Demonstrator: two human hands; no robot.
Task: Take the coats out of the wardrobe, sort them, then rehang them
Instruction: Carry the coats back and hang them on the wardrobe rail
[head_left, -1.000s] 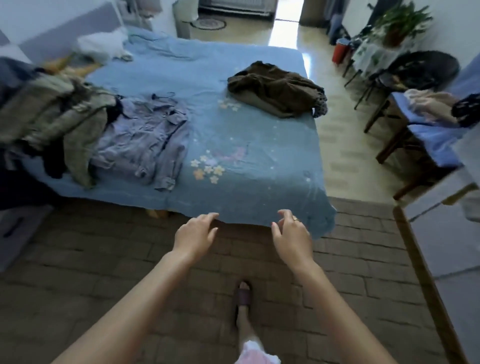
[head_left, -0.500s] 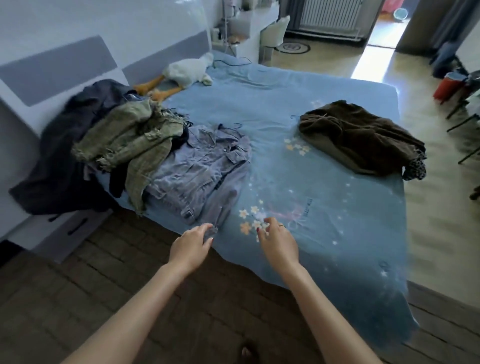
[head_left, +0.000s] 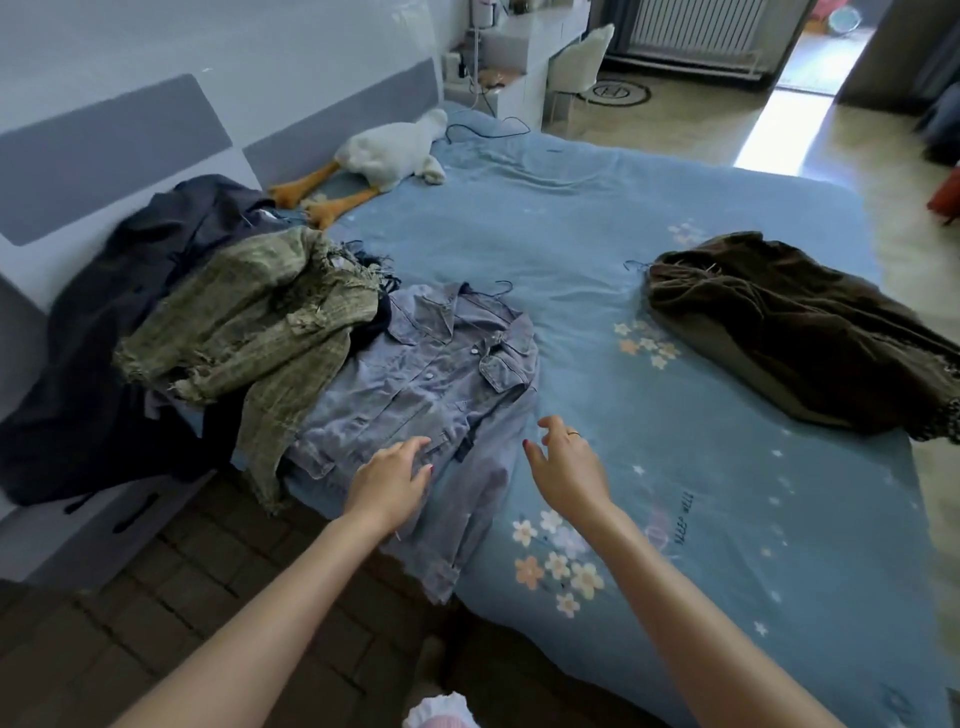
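Denim, pale blue: the jacket (head_left: 431, 384) lies flat on the blue bed (head_left: 701, 467), one sleeve trailing over the near edge. The left hand (head_left: 389, 480) hovers over its hem, fingers loose, grasping nothing; the right hand (head_left: 569, 467) hangs spread and empty just beside it, above the sheet. An olive frayed jacket (head_left: 249, 332) overlaps a dark coat (head_left: 104, 332) at the left. A brown coat (head_left: 800, 332) lies well apart on the right.
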